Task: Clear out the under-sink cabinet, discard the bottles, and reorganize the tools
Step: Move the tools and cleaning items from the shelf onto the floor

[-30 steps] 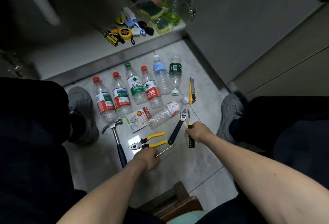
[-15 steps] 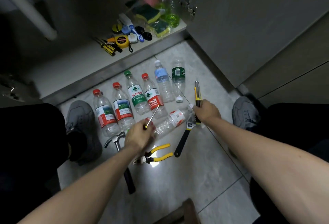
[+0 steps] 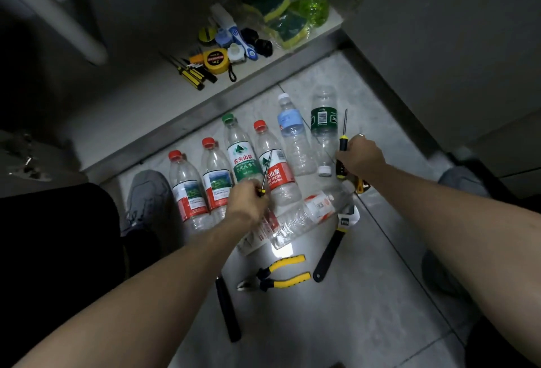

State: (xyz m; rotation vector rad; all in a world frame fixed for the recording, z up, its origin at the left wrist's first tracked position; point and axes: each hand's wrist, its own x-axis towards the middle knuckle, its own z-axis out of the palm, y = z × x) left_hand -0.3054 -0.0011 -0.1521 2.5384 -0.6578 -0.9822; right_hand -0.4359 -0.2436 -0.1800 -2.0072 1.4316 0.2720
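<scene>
From the head camera, the left hand (image 3: 247,202) sits just left of centre, fingers curled tight around the end of a thin metal rod (image 3: 268,169) whose shaft slants up toward one o'clock across the red-labelled bottle (image 3: 273,168); its forearm runs in from seven o'clock, wrist roughly straight; the right hand (image 3: 360,157) lies at about two o'clock from centre, closed in a fist around the black-and-yellow handle of a screwdriver (image 3: 343,136), blade pointing to twelve o'clock beside the green-labelled bottle (image 3: 323,130); something yellow shows under the heel of that hand, though I cannot tell what it is; the right forearm comes in from four o'clock; between the hands six plastic bottles lie side by side on the tiled floor (image 3: 366,323), and a seventh bottle (image 3: 307,217) lies slantwise below them; at six o'clock of that bottle rest yellow-handled pliers (image 3: 275,277), a black-handled adjustable wrench (image 3: 333,246) to their right, and a dark handle (image 3: 228,309) to their left; at twelve o'clock, on the cabinet shelf (image 3: 131,110), lie a yellow tape measure (image 3: 216,60), small screwdrivers (image 3: 190,70) and sponges (image 3: 272,4).
</scene>
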